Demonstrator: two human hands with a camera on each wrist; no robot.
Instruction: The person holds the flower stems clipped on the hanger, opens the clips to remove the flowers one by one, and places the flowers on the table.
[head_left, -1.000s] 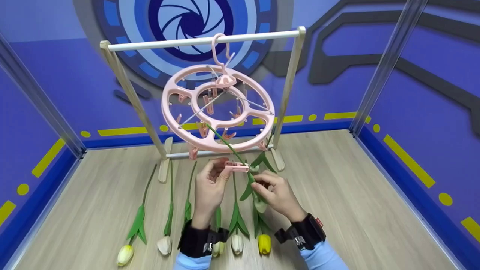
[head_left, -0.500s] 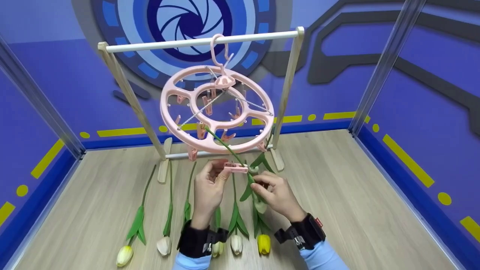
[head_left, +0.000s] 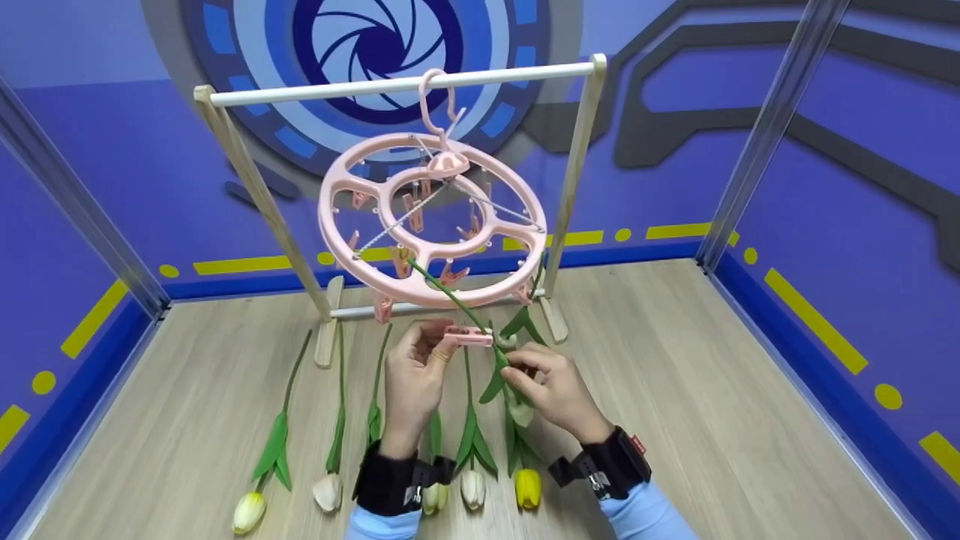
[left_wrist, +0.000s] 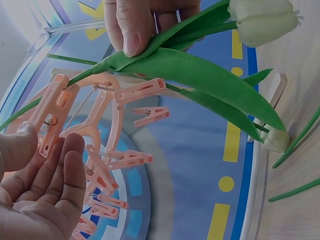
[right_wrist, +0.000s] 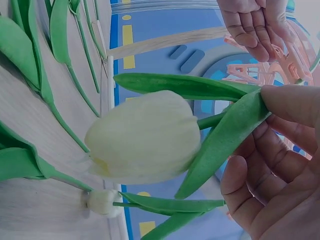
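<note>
In the head view my left hand (head_left: 416, 375) pinches a pink clothespin (head_left: 469, 336) between thumb and fingers, below the front of the pink round clip hanger (head_left: 360, 274). A white tulip's green stem (head_left: 450, 289) crosses the clothespin's tip and runs up past the hanger's front rim. My right hand (head_left: 559, 390) pinches this tulip at its leaves, just below the clip. Its white bloom (right_wrist: 145, 137) points toward the person. In the left wrist view the stem lies at the jaw end of the clothespin (left_wrist: 52, 115), with my left thumb on the handle end.
The hanger hooks onto the white rod (head_left: 300, 91) of a wooden stand (head_left: 581, 150). Several pink clips dangle from it. Another tulip (head_left: 508, 341) hangs bloom-down at its right. Several tulips lie on the table, including a yellow one (head_left: 528, 489) and a cream one (head_left: 250, 512).
</note>
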